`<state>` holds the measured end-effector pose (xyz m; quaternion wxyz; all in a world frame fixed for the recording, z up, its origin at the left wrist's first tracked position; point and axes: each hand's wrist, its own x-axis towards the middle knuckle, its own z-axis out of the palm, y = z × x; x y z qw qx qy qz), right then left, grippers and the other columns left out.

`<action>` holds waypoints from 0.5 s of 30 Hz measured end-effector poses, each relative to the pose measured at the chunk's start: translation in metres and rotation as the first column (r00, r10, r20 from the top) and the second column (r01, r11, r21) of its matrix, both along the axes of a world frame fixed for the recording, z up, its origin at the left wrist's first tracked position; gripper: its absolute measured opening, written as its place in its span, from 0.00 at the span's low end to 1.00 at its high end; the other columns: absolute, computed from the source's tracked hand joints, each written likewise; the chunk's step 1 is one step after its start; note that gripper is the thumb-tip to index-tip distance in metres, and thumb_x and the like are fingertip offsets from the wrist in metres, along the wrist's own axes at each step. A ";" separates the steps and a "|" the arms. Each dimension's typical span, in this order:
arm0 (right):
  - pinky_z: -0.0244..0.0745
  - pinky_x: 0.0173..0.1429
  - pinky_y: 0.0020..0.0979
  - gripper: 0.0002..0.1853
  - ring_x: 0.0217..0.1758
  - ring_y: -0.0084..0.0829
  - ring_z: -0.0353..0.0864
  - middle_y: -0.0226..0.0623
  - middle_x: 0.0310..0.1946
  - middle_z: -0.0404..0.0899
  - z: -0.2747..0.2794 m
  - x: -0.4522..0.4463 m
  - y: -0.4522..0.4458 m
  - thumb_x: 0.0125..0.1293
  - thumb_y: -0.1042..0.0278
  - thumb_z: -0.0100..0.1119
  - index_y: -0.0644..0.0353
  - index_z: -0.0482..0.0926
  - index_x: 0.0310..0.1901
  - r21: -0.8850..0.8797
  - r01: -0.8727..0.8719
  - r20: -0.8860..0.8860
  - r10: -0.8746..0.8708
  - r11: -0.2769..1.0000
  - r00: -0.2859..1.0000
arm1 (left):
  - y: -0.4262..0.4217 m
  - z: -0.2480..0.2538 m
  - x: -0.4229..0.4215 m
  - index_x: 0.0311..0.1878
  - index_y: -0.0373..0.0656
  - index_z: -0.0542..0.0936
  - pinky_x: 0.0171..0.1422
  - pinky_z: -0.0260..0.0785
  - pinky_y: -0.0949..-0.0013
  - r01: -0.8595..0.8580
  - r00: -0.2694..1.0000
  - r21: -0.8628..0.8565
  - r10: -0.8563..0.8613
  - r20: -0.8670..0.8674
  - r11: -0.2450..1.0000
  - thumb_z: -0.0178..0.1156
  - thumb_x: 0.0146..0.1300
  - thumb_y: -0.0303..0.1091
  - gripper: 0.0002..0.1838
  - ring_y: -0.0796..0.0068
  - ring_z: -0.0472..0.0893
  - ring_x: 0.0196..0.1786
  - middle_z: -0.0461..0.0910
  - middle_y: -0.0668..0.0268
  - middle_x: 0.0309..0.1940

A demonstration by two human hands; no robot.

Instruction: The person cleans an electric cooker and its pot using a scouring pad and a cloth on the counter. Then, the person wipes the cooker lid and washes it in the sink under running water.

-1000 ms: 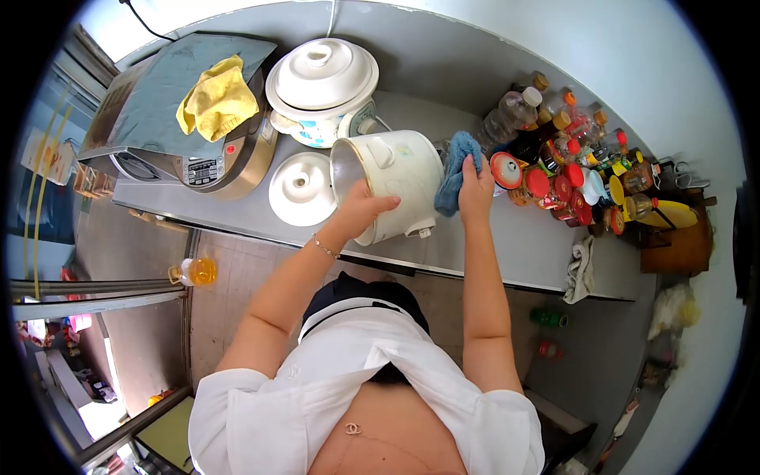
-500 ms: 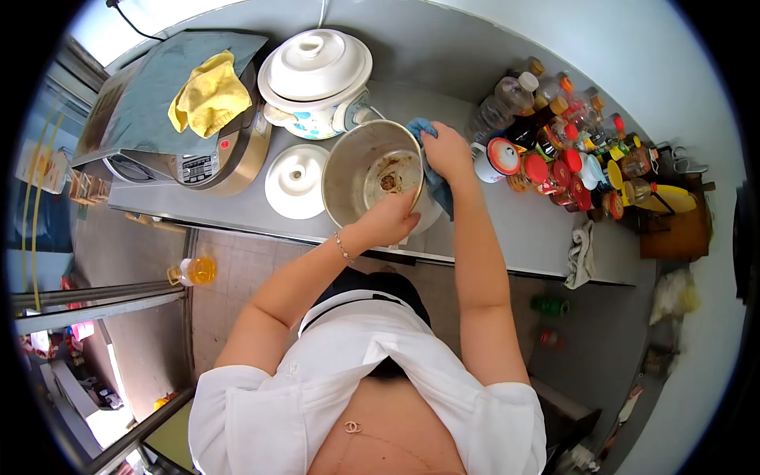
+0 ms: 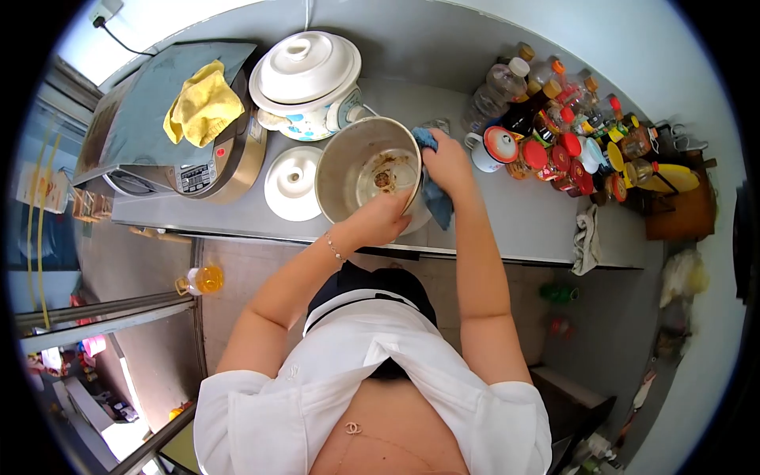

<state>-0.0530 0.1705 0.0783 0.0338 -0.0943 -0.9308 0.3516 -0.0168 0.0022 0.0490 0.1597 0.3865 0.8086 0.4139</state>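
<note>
A pale pot (image 3: 340,170) is tilted so its open mouth faces me, with brown stains on its metal bottom. My left hand (image 3: 381,218) grips the pot's near rim, fingers partly hidden. On the right side of the rim is my right hand (image 3: 445,165), closed on a blue cloth (image 3: 438,204) that hangs down beside the pot. A white lid with a knob (image 3: 294,183) lies on the grey counter (image 3: 507,214) just left of the pot. Behind stands a white lidded cooker (image 3: 306,79).
At the left, a yellow cloth (image 3: 203,104) lies on a covered appliance (image 3: 214,170). A white mug (image 3: 492,149), red-lidded jars (image 3: 532,156) and bottles crowd the right. A grey rag (image 3: 586,240) hangs over the counter's front edge. An oil bottle (image 3: 207,279) is at the lower left.
The pot has turned from lying sideways to showing its inside. My right hand and the blue cloth have moved left onto its rim. My left hand has shifted slightly right and down with the pot.
</note>
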 end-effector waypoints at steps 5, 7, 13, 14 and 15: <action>0.72 0.49 0.35 0.17 0.46 0.36 0.78 0.42 0.43 0.77 -0.099 -0.021 0.045 0.55 0.71 0.53 0.62 0.73 0.48 -0.698 0.180 0.285 0.038 0.693 0.958 | -0.021 -0.008 0.008 0.65 0.43 0.55 0.32 0.66 0.54 0.146 0.971 -0.331 -0.199 -0.132 0.932 0.52 0.56 0.29 0.32 0.49 0.75 0.26 0.74 0.50 0.22; 0.73 0.50 0.34 0.17 0.45 0.35 0.78 0.40 0.43 0.77 -0.108 -0.002 0.049 0.58 0.71 0.51 0.62 0.71 0.50 -0.898 0.315 0.311 -0.061 0.306 0.948 | -0.024 -0.012 0.005 0.66 0.44 0.54 0.30 0.66 0.54 0.134 0.964 -0.331 -0.200 -0.176 0.934 0.52 0.55 0.29 0.33 0.49 0.75 0.24 0.74 0.51 0.20; 0.69 0.54 0.32 0.19 0.46 0.33 0.76 0.39 0.47 0.75 -0.118 0.028 0.023 0.64 0.65 0.48 0.63 0.68 0.55 -0.998 0.061 0.060 -0.140 0.002 0.988 | -0.020 -0.018 -0.006 0.65 0.43 0.56 0.29 0.66 0.55 0.098 0.976 -0.265 -0.145 -0.165 0.959 0.52 0.55 0.28 0.32 0.50 0.74 0.23 0.74 0.51 0.20; 0.68 0.54 0.31 0.19 0.46 0.32 0.75 0.39 0.47 0.75 -0.112 0.027 0.009 0.64 0.64 0.49 0.63 0.68 0.55 -0.982 -0.002 -0.035 -0.174 0.187 0.984 | -0.020 -0.024 -0.004 0.64 0.42 0.56 0.29 0.66 0.56 0.087 0.972 -0.236 -0.134 -0.192 0.968 0.52 0.55 0.29 0.31 0.50 0.74 0.23 0.74 0.52 0.21; 0.66 0.54 0.30 0.20 0.47 0.32 0.74 0.39 0.47 0.75 -0.110 0.028 0.003 0.64 0.63 0.49 0.63 0.68 0.55 -0.930 -0.056 -0.133 -0.190 0.364 0.973 | -0.019 -0.025 0.000 0.64 0.41 0.57 0.29 0.66 0.56 0.078 0.968 -0.209 -0.124 -0.217 0.975 0.53 0.56 0.29 0.31 0.50 0.74 0.24 0.74 0.53 0.21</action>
